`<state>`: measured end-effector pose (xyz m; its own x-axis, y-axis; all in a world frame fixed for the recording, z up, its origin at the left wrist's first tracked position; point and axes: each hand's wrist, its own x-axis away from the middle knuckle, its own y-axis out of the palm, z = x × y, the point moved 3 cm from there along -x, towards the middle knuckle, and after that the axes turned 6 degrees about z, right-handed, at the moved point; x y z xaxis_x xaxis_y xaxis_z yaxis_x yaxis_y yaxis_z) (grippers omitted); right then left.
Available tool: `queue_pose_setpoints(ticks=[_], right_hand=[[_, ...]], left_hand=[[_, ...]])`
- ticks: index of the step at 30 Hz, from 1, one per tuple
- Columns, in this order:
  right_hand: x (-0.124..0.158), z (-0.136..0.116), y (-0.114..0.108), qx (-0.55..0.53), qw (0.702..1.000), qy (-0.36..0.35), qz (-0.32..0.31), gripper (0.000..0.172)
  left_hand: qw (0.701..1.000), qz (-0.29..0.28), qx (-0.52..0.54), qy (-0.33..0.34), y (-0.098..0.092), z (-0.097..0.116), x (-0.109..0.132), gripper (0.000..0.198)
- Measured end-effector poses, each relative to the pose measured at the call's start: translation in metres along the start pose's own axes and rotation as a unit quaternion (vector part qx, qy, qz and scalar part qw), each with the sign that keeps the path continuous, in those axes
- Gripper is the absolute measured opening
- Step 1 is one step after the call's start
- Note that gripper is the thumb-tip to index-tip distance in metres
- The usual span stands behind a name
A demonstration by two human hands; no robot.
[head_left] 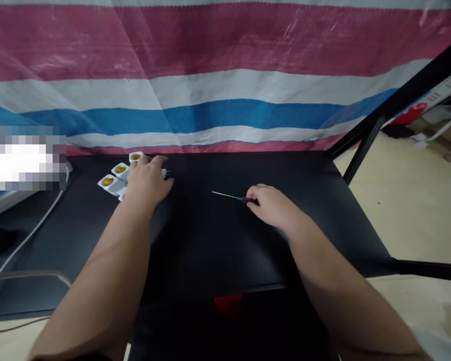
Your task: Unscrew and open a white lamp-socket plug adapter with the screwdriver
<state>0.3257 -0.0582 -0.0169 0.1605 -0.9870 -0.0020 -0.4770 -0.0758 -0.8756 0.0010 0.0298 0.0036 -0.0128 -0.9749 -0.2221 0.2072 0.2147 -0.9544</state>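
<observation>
At the back left of the black table, my left hand [148, 178] is curled over a white multi-socket lamp holder. Three square white sockets with gold insides, one of them a lamp socket [108, 181] at the near end, show left of the hand. A white plug [164, 173] with two metal prongs sticks out between thumb and forefinger. The middle of the holder is hidden under my palm. To the right, my right hand [266, 200] is closed round the dark handle of a screwdriver [229, 195]. Its thin metal shaft points left, just above or on the tabletop.
The black table [210, 240] runs up to a striped plastic sheet [225, 100]. A white cable [41, 225] crosses the left side near a blurred-out bright object [22, 160]. Black frame bars [361, 150] stand at the right edge, with pale floor beyond.
</observation>
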Motion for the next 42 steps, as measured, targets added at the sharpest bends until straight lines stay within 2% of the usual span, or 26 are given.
queue_pose_setpoints(ticks=[2, 4, 6, 8, 11, 14, 16, 18, 20, 21, 23, 24, 26, 28, 30, 32, 34, 36, 38, 40, 42], right_hand=[[-0.008, 0.01, -0.011, -0.075, 0.997, 0.01, 0.0, 0.005], [-0.018, 0.022, -0.016, -0.196, 0.98, 0.017, 0.043, 0.009], [-0.028, 0.034, -0.01, -0.354, 0.929, 0.032, 0.099, 0.019], [-0.037, 0.046, 0.004, -0.487, 0.857, 0.077, 0.151, 0.033], [-0.044, 0.055, 0.023, -0.566, 0.793, 0.128, 0.183, 0.048], [-0.046, 0.057, 0.028, -0.587, 0.772, 0.148, 0.192, 0.054], [-0.046, 0.056, 0.027, -0.581, 0.775, 0.157, 0.191, 0.055], [-0.046, 0.056, 0.025, -0.571, 0.784, 0.154, 0.191, 0.054], [-0.046, 0.055, 0.025, -0.565, 0.79, 0.145, 0.188, 0.054], [-0.046, 0.054, 0.025, -0.564, 0.791, 0.142, 0.188, 0.053], [-0.045, 0.053, 0.026, -0.569, 0.786, 0.144, 0.191, 0.053], [-0.044, 0.052, 0.026, -0.573, 0.782, 0.147, 0.195, 0.052], [-0.042, 0.049, 0.024, -0.578, 0.776, 0.147, 0.206, 0.05], [-0.039, 0.045, 0.018, -0.575, 0.774, 0.127, 0.235, 0.047], [-0.037, 0.04, 0.006, -0.56, 0.772, 0.091, 0.288, 0.045], [-0.035, 0.032, -0.009, -0.532, 0.773, 0.049, 0.343, 0.043], [-0.036, 0.021, -0.024, -0.495, 0.787, 0.0, 0.369, 0.045], [-0.037, 0.007, -0.037, -0.452, 0.808, -0.054, 0.374, 0.047], [-0.037, -0.005, -0.044, -0.408, 0.823, -0.097, 0.384, 0.047], [-0.036, -0.013, -0.042, -0.386, 0.827, -0.121, 0.391, 0.043], [-0.034, -0.016, -0.032, -0.389, 0.82, -0.133, 0.399, 0.037]], left_hand=[[1.0, -0.007, -0.005, -0.014, -0.004, 0.001, -0.003, 0.059], [0.999, 0.006, -0.012, -0.039, -0.009, 0.003, -0.003, 0.058], [0.997, 0.017, -0.019, -0.07, -0.012, 0.002, -0.004, 0.061], [0.996, 0.0, -0.021, -0.088, -0.01, 0.001, -0.007, 0.056], [0.997, -0.009, -0.01, -0.077, -0.006, -0.001, -0.014, 0.037], [0.998, 0.019, 0.041, -0.05, -0.007, 0.002, -0.016, 0.033], [0.994, 0.042, 0.102, -0.023, -0.009, 0.011, -0.011, 0.031], [0.975, 0.096, 0.2, -0.001, -0.008, 0.025, -0.001, 0.029], [0.923, 0.12, 0.366, -0.025, 0.002, 0.042, 0.012, 0.03], [0.874, 0.11, 0.469, -0.059, 0.011, 0.05, 0.019, 0.03], [0.752, 0.048, 0.636, -0.168, 0.034, 0.066, 0.032, 0.026], [0.696, -0.014, 0.685, -0.213, 0.046, 0.075, 0.038, 0.025], [0.611, -0.131, 0.739, -0.253, 0.062, 0.088, 0.047, 0.026], [0.56, -0.2, 0.767, -0.243, 0.067, 0.092, 0.052, 0.033], [0.541, -0.246, 0.779, -0.2, 0.066, 0.091, 0.054, 0.045], [0.548, -0.284, 0.775, -0.135, 0.063, 0.088, 0.055, 0.055], [0.578, -0.295, 0.759, -0.058, 0.062, 0.087, 0.056, 0.059], [0.632, -0.278, 0.723, 0.019, 0.062, 0.087, 0.058, 0.06], [0.699, -0.253, 0.662, 0.093, 0.063, 0.09, 0.06, 0.06], [0.758, -0.219, 0.592, 0.161, 0.062, 0.094, 0.061, 0.058], [0.801, -0.181, 0.529, 0.216, 0.057, 0.097, 0.062, 0.056]])
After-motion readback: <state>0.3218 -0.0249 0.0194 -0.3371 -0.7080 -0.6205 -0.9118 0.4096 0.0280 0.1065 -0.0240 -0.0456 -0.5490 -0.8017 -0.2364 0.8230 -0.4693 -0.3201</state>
